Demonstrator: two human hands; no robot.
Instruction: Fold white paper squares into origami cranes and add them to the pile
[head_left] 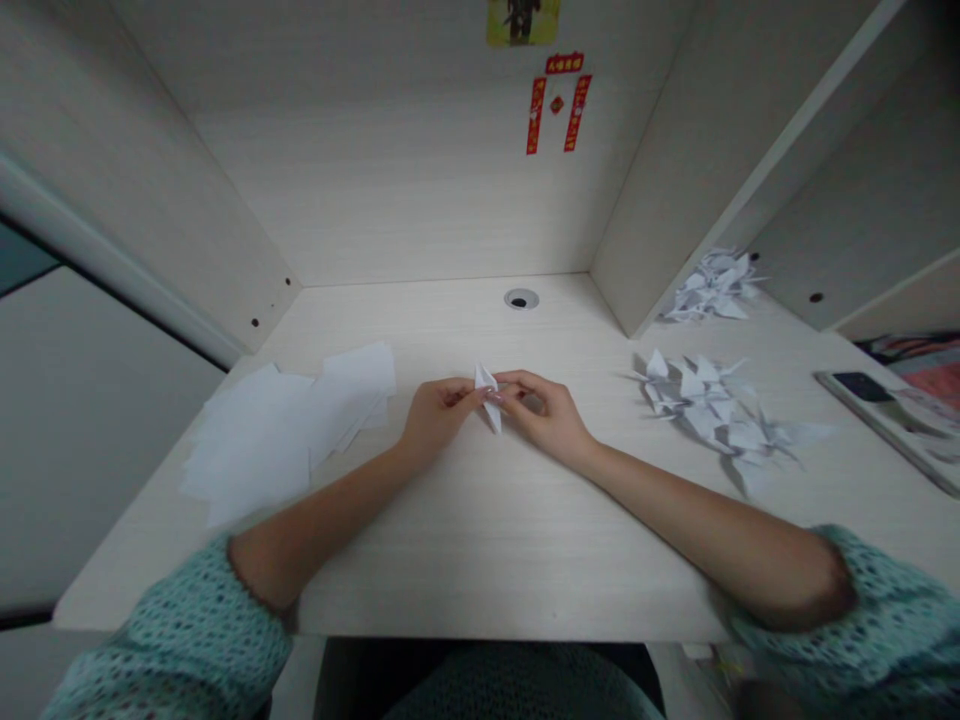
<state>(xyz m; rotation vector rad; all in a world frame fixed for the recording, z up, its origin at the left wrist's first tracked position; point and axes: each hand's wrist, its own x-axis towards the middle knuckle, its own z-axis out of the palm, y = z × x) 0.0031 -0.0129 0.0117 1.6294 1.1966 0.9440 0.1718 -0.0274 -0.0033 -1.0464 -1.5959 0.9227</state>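
A small white folded paper (494, 416), narrow and pointed at both ends, is held between my two hands just above the middle of the desk. My left hand (441, 412) pinches it from the left, thumb and fingertips at its centre. From the other side, my right hand (546, 410) grips it with thumb and index finger, the thumbs nearly touching. Fingertips cover part of the folds. To the left lie loose white paper sheets (251, 440) in an overlapping spread. Several folded white paper cranes (709, 400) are grouped at the right.
Behind a vertical panel (675, 190) at the right is another heap of folded paper (716, 285). A phone-like device (885, 415) lies at the far right. A round cable hole (521, 299) is near the back wall, which bears red stickers (564, 64).
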